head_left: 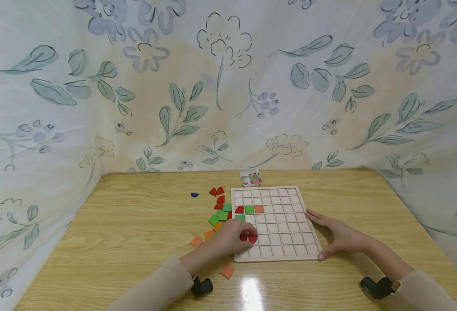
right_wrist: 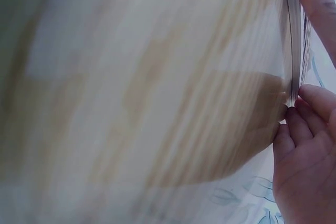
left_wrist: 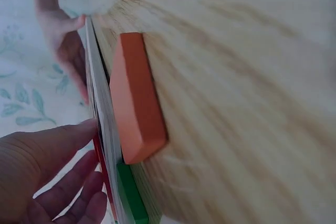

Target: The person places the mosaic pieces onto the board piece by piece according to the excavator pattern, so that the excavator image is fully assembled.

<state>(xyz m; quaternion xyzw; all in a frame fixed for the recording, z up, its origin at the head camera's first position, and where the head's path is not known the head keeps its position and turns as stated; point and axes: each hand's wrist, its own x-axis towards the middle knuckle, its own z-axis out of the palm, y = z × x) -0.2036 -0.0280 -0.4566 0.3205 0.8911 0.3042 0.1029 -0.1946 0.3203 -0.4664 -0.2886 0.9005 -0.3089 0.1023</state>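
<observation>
A light wooden grid board (head_left: 280, 226) lies flat on the table. My left hand (head_left: 232, 236) is over its lower left, thumb and fingertips curled about a red quarter-circle tile (head_left: 253, 239); another red tile beside it is partly covered by the hand. In the left wrist view the left thumb (left_wrist: 68, 140) reaches the board's surface. My right hand (head_left: 339, 233) rests its spread fingers and thumb against the board's right edge. One row holds a red tile (head_left: 239, 210), a green square (head_left: 249, 209) and an orange square (head_left: 259, 209); a teal square (head_left: 240, 218) sits below the red one.
Left of the board lie several loose red, green and orange tiles (head_left: 214, 220), partly bunched against its edge. A dark blue half-round piece (head_left: 194, 195) is farther left. One orange square (head_left: 227, 271) lies near the front. A patterned card (head_left: 250, 178) stands behind the board.
</observation>
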